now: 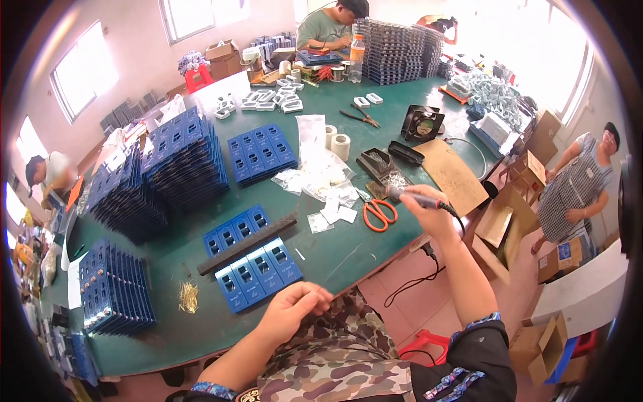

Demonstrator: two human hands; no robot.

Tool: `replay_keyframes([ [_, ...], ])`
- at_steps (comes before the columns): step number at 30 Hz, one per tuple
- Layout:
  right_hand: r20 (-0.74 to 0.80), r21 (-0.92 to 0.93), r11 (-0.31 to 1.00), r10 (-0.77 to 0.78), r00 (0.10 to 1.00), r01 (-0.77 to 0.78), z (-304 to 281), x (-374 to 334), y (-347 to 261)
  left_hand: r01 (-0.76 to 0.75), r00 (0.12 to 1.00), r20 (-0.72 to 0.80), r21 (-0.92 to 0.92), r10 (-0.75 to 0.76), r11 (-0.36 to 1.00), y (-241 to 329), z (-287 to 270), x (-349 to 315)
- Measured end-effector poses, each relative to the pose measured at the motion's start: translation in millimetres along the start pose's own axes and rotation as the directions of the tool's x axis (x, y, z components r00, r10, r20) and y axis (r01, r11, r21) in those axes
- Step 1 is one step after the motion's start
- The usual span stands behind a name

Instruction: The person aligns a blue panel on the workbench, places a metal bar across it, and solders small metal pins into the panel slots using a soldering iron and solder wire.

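Note:
My right hand (pixel 432 214) is closed around the grey handle of a soldering iron (pixel 423 199), whose black cord trails off to the right. The iron's front end points left, close to a small open metal box (pixel 378 164) and the orange-handled scissors (pixel 380 216). At the table's front edge my left hand (pixel 298 309) is held with fingers curled together; what they hold, if anything, is hidden. Just beyond it lies a blue panel of circuit boards (pixel 260 278) with rectangular cut-outs. A dark bar (pixel 248 245) rests across that panel. Thin gold-coloured pins (pixel 188 297) form a small pile to its left.
Stacks of blue panels (pixel 184 157) stand on the green table (pixel 335 268)'s left. Plastic bags (pixel 321 181), tape rolls (pixel 340 146), pliers (pixel 362 117), a small fan (pixel 422 122) and a brown board (pixel 452 175) lie ahead. Other people (pixel 328 30) are around; cardboard boxes (pixel 506 231) stand right.

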State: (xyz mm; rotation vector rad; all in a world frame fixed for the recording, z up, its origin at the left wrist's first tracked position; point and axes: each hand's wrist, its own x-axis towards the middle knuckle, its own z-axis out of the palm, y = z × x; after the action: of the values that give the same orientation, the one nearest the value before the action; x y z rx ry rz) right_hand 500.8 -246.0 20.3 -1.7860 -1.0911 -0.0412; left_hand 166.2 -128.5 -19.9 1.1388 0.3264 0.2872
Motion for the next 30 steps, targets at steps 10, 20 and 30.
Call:
replay_keyframes([
  [10,0.265,-0.271,0.807,-0.462,0.846,0.525,4.9,-8.6,10.5,-0.098,0.995,0.027,-0.098,0.101,0.99,-10.3,-37.6,-32.2],
  [20,-0.037,0.682,0.642,0.507,0.861,-0.349,-1.9,-21.9,27.5,-0.155,0.988,-0.009,-0.165,0.155,0.974,-17.0,-50.2,-44.2],
  [30,-0.044,0.599,0.639,0.629,0.776,-0.483,18.0,1.5,33.8,-0.145,0.987,0.045,-0.144,0.153,0.979,-16.4,-51.7,-43.0],
])
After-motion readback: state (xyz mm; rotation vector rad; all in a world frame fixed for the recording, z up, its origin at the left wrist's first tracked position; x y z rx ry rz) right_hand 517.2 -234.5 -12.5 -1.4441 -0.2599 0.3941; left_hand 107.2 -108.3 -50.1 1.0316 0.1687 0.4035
